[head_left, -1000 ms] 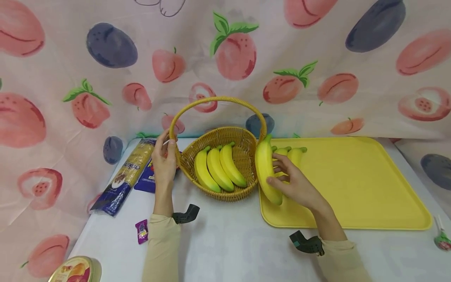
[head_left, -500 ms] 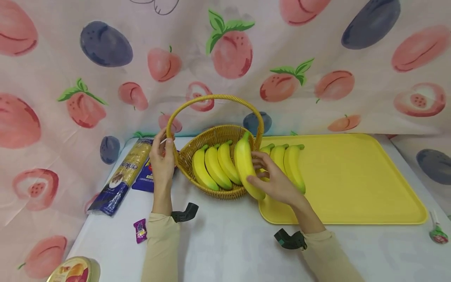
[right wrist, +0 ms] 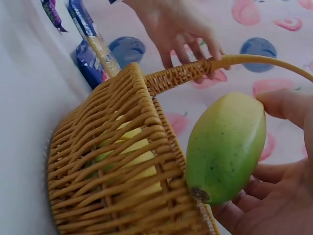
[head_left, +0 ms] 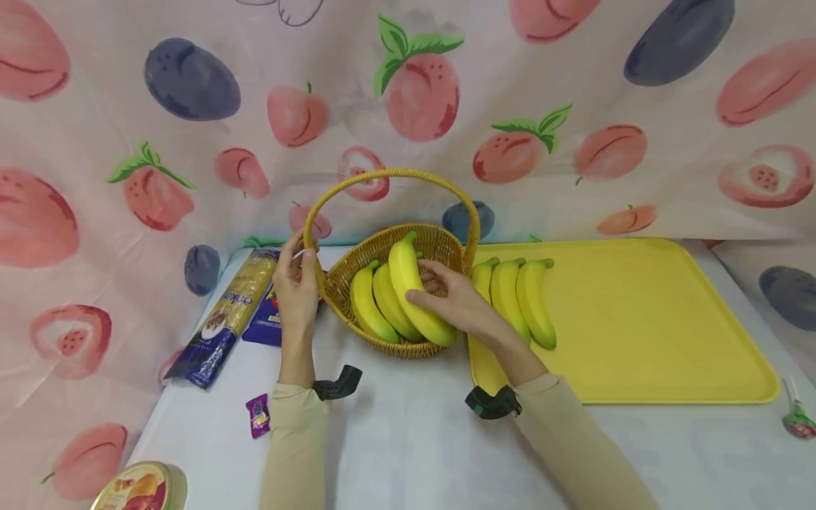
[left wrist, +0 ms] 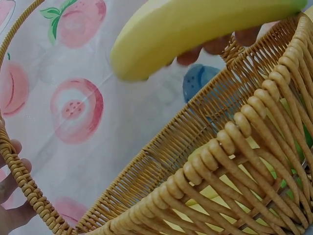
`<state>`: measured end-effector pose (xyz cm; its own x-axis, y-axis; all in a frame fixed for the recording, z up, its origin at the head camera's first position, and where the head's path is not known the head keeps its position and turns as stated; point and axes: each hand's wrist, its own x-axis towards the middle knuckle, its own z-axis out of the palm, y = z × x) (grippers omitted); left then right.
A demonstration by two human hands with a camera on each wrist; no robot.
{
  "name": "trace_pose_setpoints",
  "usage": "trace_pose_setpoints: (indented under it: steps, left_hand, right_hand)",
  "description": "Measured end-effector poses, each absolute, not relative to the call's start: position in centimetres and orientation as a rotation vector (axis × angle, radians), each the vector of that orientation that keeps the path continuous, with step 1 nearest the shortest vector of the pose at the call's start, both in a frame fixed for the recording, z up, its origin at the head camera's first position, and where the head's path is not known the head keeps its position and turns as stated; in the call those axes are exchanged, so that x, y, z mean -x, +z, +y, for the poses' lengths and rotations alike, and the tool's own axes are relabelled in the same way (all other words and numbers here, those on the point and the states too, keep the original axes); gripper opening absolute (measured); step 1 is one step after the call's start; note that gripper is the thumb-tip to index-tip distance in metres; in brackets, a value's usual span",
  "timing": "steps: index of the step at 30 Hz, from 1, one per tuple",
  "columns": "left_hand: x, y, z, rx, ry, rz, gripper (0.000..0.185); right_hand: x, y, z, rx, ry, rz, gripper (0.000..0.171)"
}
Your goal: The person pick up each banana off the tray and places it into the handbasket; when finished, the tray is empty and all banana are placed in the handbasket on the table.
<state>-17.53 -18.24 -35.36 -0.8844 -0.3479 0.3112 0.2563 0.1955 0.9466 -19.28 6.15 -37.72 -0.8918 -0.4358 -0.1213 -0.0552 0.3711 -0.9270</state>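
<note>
My right hand [head_left: 455,297] pinches a yellow banana [head_left: 411,290] between thumb and fingers, above the wicker basket [head_left: 408,350]. In the right wrist view the green tip of this banana [right wrist: 227,152] faces the camera, higher than the basket's rim. Other bananas [head_left: 366,304] lie side by side in the basket, one of them mostly hidden behind the held one. My left hand [head_left: 298,290] grips the left foot of the basket's arched handle [head_left: 395,173]; its fingers curl round the handle [right wrist: 183,74] in the right wrist view.
Right of the basket, a yellow tray [head_left: 637,326] carries several more bananas [head_left: 535,304]. On the left lie a pasta packet [head_left: 223,319], a blue packet [head_left: 264,322] and a purple candy [head_left: 258,416]. A round tin [head_left: 137,489] stands front left, a lollipop [head_left: 798,421] far right.
My right hand has carried the banana leftward from beside the tray's left edge to above the bananas in the basket. My left hand has stayed on the handle.
</note>
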Motion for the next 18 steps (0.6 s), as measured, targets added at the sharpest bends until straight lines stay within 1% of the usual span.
trace_pose_setpoints:
  steps: [10, 18]
  left_hand:
    - [17.4, -35.5, -18.2, -0.078, -1.741, -2.007, 0.037]
    - [17.3, -35.5, -18.3, -0.058, -1.745, -1.998, 0.037]
  right_hand:
    - [21.6, -37.4, 2.6, 0.436, -1.31, 2.306, 0.076]
    - [22.7, -37.5, -0.4, 0.453, -1.215, 2.308, 0.074]
